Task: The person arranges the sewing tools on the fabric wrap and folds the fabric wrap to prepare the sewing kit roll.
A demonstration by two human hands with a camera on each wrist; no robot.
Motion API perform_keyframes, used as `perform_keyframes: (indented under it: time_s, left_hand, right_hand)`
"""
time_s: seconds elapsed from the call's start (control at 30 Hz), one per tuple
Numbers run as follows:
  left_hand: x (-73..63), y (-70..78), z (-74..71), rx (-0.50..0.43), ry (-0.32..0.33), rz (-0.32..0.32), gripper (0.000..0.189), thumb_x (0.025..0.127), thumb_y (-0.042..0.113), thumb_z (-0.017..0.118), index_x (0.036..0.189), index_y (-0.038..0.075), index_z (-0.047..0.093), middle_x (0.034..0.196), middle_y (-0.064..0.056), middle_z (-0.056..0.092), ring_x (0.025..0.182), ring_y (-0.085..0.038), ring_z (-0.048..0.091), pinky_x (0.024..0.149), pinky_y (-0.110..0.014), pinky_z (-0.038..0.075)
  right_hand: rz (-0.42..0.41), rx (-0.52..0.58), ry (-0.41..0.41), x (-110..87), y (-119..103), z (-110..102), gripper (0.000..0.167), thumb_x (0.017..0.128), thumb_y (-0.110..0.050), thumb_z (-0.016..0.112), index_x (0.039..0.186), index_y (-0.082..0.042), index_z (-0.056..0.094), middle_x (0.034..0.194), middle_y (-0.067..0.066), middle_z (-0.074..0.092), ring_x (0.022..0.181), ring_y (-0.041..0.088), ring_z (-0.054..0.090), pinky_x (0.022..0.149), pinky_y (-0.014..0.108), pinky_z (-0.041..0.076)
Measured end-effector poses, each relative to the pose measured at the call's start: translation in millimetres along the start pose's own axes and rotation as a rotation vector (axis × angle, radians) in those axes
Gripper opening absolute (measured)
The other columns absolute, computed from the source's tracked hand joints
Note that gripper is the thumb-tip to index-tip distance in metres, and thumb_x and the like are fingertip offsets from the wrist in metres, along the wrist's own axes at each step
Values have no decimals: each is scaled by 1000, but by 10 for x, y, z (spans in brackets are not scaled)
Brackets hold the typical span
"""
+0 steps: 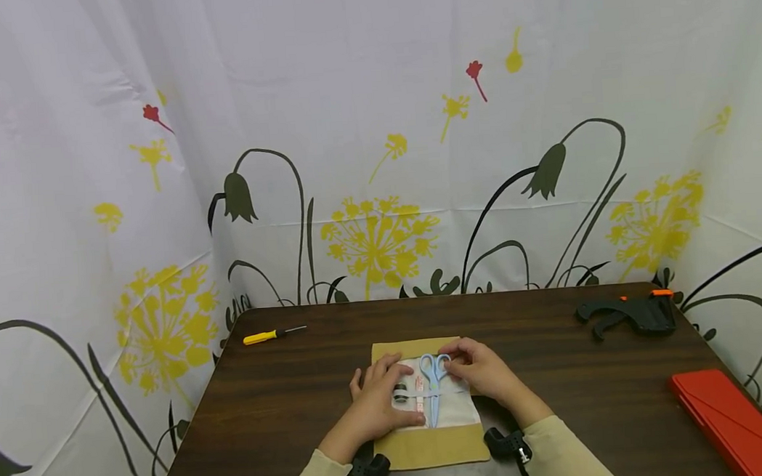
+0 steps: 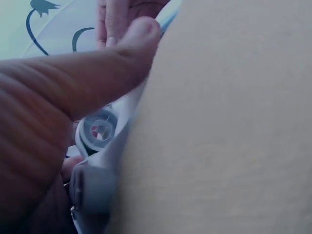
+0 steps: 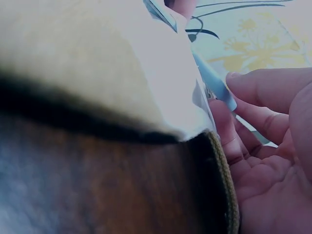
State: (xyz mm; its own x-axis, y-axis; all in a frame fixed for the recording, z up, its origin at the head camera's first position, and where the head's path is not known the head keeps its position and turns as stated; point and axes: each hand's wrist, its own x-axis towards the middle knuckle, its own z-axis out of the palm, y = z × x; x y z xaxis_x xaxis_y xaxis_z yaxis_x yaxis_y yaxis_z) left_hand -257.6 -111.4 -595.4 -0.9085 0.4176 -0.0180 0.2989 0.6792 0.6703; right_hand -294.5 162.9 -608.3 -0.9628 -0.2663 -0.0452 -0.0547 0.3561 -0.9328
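Note:
An unfolded tan fabric pouch [image 1: 431, 447] with a white inner panel lies before me. Light blue scissors [image 1: 433, 389] sit under a pale strap across that panel, handles toward the far side. My right hand [image 1: 484, 372] pinches a handle loop between thumb and fingers; the blue handle [image 3: 217, 85] shows there in the right wrist view. My left hand [image 1: 373, 406] rests on the pouch's left side, fingers spread, thumb by the panel's lower edge. Between them are a small dark spool [image 1: 400, 392] and a white strip with red marks [image 1: 420, 394]. A clear-ended spool [image 2: 100, 130] appears beneath my left thumb.
On the dark wooden table [image 1: 287, 411], a yellow-handled screwdriver [image 1: 273, 335] lies at back left. A black clamp with orange tips [image 1: 634, 315] is at back right, and a red case [image 1: 736, 420] along the right edge. A flower-patterned curtain [image 1: 361, 123] hangs behind.

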Motion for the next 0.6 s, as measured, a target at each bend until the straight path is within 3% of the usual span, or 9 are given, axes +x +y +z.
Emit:
perform_keyframes:
  time_s: [0.13, 0.3, 0.4, 0.47, 0.6]
  left_hand:
    - [-9, -21, -77, -92, 1, 9, 67, 91, 46, 88, 144, 16, 62, 173, -15, 41, 161, -46, 32, 121, -82, -1]
    - [-20, -81, -238, -209, 105, -23, 35, 108, 26, 67, 141, 15, 66, 157, -13, 62, 153, -45, 49, 125, -77, 19]
    - [-16, -132, -320, -226, 165, -52, 34, 109, 7, 60, 141, 16, 67, 151, -10, 67, 151, -40, 54, 125, -69, 36]
    - [-12, -162, -358, -228, 174, -61, 43, 106, -3, 54, 142, 15, 67, 152, -10, 66, 152, -39, 53, 124, -65, 40]
    - [6, -197, -402, -201, 136, -75, 56, 99, -10, 47, 147, 14, 63, 155, -12, 64, 153, -39, 51, 125, -64, 39]
  right_hand:
    - [-30, -72, 16, -3, -27, 13, 21, 100, -18, 79, 121, -16, 79, 110, 6, 65, 94, 17, 59, 79, 24, 51]
    - [-66, -167, 41, -5, -128, 56, 22, 99, -14, 80, 121, -13, 79, 107, 7, 62, 88, 16, 55, 75, 24, 49]
    - [-99, -225, 75, -30, -247, 87, 20, 99, -12, 80, 119, -14, 78, 106, 5, 62, 85, 14, 55, 75, 25, 49]
    - [-136, -239, 65, -73, -363, 108, 17, 100, -11, 78, 117, -13, 77, 105, 3, 64, 86, 13, 57, 76, 25, 50]
    - [-239, -256, -92, -205, -635, 179, 13, 103, -13, 75, 116, -10, 75, 104, 0, 68, 89, 9, 62, 78, 26, 54]
